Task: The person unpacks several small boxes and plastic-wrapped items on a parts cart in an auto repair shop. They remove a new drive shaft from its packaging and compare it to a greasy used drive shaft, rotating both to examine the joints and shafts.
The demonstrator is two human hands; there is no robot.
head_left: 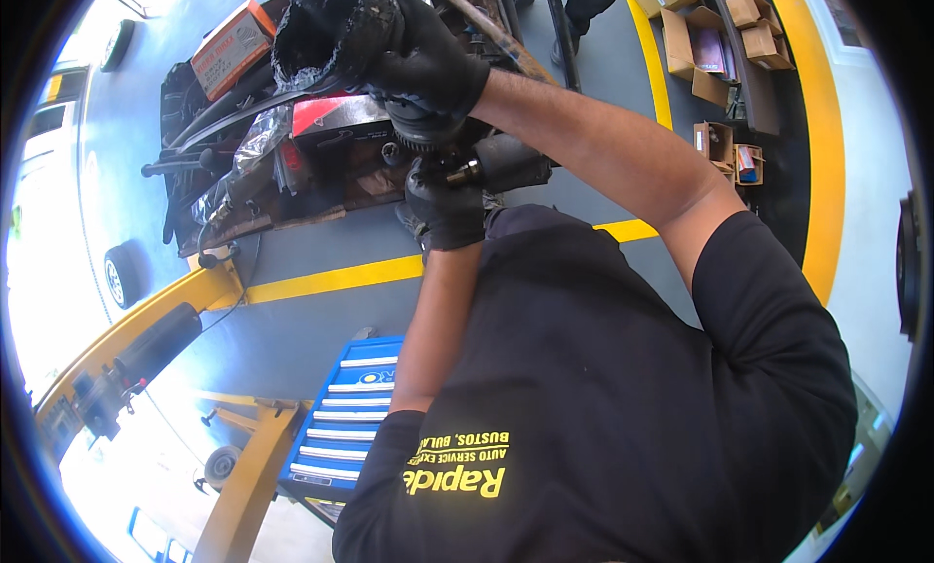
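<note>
My right hand (428,69), in a black glove, is closed on a torn black rubber boot (336,33) with ragged, greasy edges. Below that hand shows a dark round part with a ribbed or toothed ring (426,130). My left hand (443,205), also black-gloved, is closed just beneath it, and its fingers hide what they grip. Beside the left hand lies a thick black cylinder (514,164) with a shiny metal end. A cluttered bench (365,185) holds a red and white box (336,113), an orange and grey box (233,52), clear plastic and a wooden handle (496,33).
A blue drawer cabinet (352,407) stands at the lower left, near a yellow lift arm (161,310). Yellow lines (336,279) cross the grey floor. Open cardboard boxes (696,52) sit at the upper right. Another person's dark-clad leg (593,0) shows beyond the bench.
</note>
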